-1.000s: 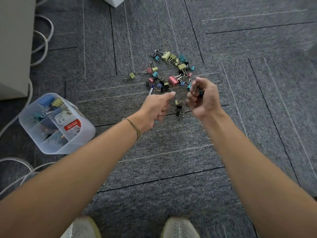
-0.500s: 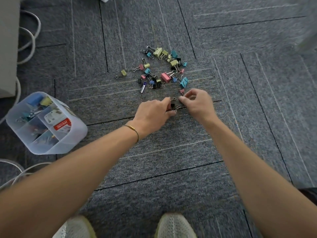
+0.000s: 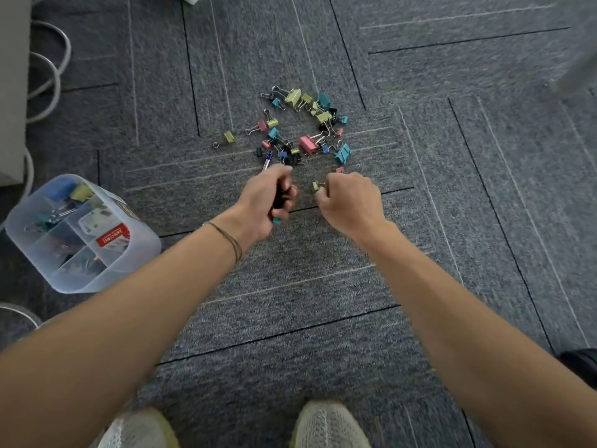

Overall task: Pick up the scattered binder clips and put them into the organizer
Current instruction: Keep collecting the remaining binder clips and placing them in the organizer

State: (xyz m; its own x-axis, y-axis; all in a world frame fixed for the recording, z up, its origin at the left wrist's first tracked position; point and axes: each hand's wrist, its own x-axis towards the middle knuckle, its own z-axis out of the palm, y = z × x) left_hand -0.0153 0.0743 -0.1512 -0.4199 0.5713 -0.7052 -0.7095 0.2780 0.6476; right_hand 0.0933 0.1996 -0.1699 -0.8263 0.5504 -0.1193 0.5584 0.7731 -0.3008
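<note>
Several coloured binder clips [image 3: 307, 127] lie scattered on the grey carpet ahead of me. My left hand [image 3: 269, 202] is curled round a few clips, with a black one and a teal one showing between its fingers. My right hand [image 3: 350, 202] pinches a small yellow binder clip [image 3: 316, 185] at its fingertips, just above the carpet. The clear plastic organizer [image 3: 139, 253] stands to the left, with clips in its compartments.
White cables [image 3: 48, 69] loop at the far left beside a pale cabinet [image 3: 13, 92]. My two shoes [image 3: 329, 425] show at the bottom edge. A dark object [image 3: 581, 367] sits at the right edge. A pen [image 3: 267, 160] lies among the clips.
Both hands reached down to the near clips and closed on them. The right hand now pinches a yellow clip, and the left hand has curled round more clips.
</note>
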